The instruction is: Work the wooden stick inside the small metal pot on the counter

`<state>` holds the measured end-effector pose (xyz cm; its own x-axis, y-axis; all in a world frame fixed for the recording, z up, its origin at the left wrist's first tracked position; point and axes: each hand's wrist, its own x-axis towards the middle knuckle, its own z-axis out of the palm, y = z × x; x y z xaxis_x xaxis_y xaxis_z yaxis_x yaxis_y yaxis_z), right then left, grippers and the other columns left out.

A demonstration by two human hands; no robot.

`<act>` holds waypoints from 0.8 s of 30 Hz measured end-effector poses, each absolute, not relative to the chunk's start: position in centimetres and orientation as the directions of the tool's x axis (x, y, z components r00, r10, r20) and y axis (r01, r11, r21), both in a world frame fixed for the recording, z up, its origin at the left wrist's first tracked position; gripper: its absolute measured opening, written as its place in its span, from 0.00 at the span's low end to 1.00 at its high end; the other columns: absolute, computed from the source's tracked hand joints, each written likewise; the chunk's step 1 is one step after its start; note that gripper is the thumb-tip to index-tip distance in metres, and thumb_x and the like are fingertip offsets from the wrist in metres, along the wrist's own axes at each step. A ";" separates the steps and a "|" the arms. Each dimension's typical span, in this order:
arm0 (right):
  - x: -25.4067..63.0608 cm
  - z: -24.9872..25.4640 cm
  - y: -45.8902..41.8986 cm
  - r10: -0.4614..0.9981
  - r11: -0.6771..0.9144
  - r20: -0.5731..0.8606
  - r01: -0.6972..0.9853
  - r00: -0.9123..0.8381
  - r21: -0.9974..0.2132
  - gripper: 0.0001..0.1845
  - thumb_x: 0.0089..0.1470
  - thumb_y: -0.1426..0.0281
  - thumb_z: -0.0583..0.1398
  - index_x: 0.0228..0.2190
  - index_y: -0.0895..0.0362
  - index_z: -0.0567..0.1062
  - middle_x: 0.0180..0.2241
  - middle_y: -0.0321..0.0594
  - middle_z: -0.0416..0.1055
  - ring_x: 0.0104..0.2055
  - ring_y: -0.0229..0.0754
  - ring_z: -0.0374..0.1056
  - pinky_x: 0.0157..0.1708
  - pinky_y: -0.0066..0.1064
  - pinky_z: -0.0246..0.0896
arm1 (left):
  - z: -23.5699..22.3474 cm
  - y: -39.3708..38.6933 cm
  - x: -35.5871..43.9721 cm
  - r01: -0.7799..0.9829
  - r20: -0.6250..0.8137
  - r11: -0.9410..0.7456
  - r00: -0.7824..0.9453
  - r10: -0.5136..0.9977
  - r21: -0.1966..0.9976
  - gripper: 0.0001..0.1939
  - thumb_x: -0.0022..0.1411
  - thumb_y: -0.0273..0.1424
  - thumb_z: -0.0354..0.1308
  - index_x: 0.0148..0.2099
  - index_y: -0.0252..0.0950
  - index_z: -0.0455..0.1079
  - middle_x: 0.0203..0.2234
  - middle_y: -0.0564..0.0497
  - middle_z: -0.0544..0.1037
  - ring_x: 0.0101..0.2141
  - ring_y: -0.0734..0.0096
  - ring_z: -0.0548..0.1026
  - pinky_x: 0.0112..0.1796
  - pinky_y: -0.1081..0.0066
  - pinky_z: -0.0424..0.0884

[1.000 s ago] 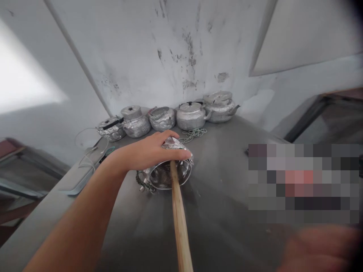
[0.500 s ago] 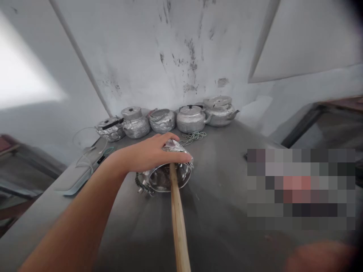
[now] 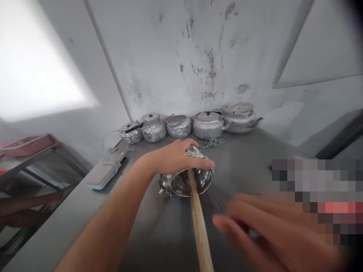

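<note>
My left hand (image 3: 176, 158) lies over a dented metal pot (image 3: 185, 180) that rests on its side on the grey metal table (image 3: 241, 162), with the fingers curled round its upper wall. A long wooden stick (image 3: 198, 223) runs from the bottom of the picture into the pot's open mouth. My right hand (image 3: 266, 226) hovers at the lower right, blurred by motion, fingers stretched out toward the stick and holding nothing.
Several small metal kettles (image 3: 208, 125) stand in a row along the stained wall, with a bead chain (image 3: 211, 142) in front of them. A flat white device with a cord (image 3: 106, 172) lies at the table's left edge. A glass-topped stand (image 3: 36, 166) stands at the left.
My right hand has come up from the bottom right corner toward the stick. The view has shifted, so everything sits further right. My left hand stays on the pot.
</note>
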<state>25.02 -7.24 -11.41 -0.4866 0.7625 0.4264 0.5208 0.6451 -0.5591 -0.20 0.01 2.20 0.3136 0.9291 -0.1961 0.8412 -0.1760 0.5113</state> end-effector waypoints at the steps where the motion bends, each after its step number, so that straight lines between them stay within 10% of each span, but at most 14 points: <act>1: 23.9 -9.3 -6.5 0.767 0.641 0.367 0.605 -0.526 -0.472 0.26 0.66 0.55 0.56 0.19 0.53 0.67 0.17 0.32 0.65 0.20 0.37 0.60 0.26 0.35 0.57 | 2.2 0.0 -0.2 0.842 -0.190 -0.178 0.311 0.931 0.510 0.40 0.58 0.60 0.55 0.68 0.52 0.58 0.65 0.48 0.64 0.58 0.46 0.68 0.52 0.58 0.68; 3: 22.0 -6.3 -5.7 0.840 0.543 0.256 0.746 -0.478 -0.387 0.32 0.64 0.50 0.54 0.15 0.53 0.61 0.13 0.33 0.61 0.16 0.36 0.52 0.22 0.35 0.41 | 2.2 0.0 -0.1 0.841 -0.184 -0.181 0.313 0.932 0.510 0.41 0.58 0.61 0.55 0.69 0.50 0.57 0.65 0.48 0.64 0.58 0.46 0.68 0.52 0.59 0.68; 10: 19.7 -6.9 -6.3 0.817 0.208 -0.267 0.693 -0.511 -0.690 0.27 0.64 0.51 0.54 0.19 0.54 0.66 0.18 0.36 0.68 0.18 0.35 0.55 0.19 0.30 0.45 | 2.4 -0.1 0.0 0.833 -0.189 -0.188 0.327 0.926 0.520 0.40 0.58 0.59 0.55 0.68 0.49 0.58 0.65 0.48 0.64 0.58 0.46 0.68 0.48 0.62 0.70; 15: 19.3 -9.2 -6.5 0.766 -0.139 -0.404 0.485 -0.500 -0.863 0.07 0.57 0.65 0.58 0.31 0.56 0.72 0.22 0.33 0.69 0.16 0.35 0.64 0.12 0.23 0.53 | 2.5 -0.2 0.2 0.847 -0.209 -0.169 0.310 0.928 0.504 0.42 0.57 0.60 0.54 0.69 0.50 0.57 0.66 0.47 0.63 0.58 0.44 0.68 0.49 0.61 0.70; 24: 19.7 -6.3 -7.0 0.584 -0.514 -0.606 0.332 -0.540 -0.791 0.09 0.61 0.71 0.48 0.41 0.54 0.66 0.23 0.37 0.77 0.17 0.33 0.66 0.17 0.20 0.57 | 2.6 -0.2 0.3 0.845 -0.208 -0.156 0.298 0.932 0.512 0.42 0.58 0.62 0.56 0.68 0.50 0.58 0.65 0.48 0.64 0.58 0.46 0.67 0.51 0.59 0.69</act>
<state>19.67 -7.01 -6.27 -0.5405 0.5839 -0.6057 0.3317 -0.5137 -0.7912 0.29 -0.22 2.58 0.2979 0.9316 -0.2082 0.8446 -0.1555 0.5124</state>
